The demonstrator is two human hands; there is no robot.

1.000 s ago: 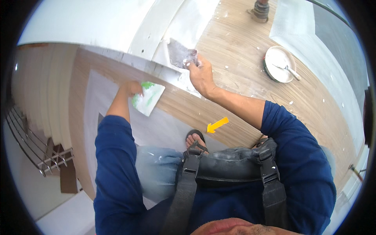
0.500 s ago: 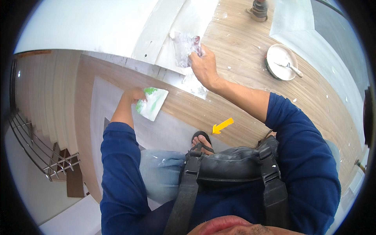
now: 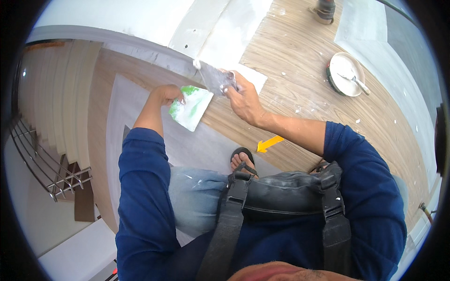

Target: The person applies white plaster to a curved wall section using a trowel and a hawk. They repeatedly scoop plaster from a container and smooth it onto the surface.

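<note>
My left hand grips a flat square spreader, green beneath a coat of white paste. My fingers are closed on its far left edge. Just to the right, my right hand is closed round a paste-smeared putty knife with a wide blade. A lump of white paste hangs at the blade's far corner. The blade's near edge is close to the spreader's right corner; whether they touch I cannot tell. Beyond both tools is a white wall panel with patched joints and a dark hole.
A round tub of white paste stands at right on the wood-look floor, with a small knife in it. White specks dot the floor. A yellow arrow sticker lies near my sandalled foot. Stairs and a metal railing are at left. Someone's shoe shows at the top.
My right hand has brought the putty knife off the wall panel, nearer to the spreader. My left hand has raised the spreader slightly and moved it right. The view has shifted a little.
</note>
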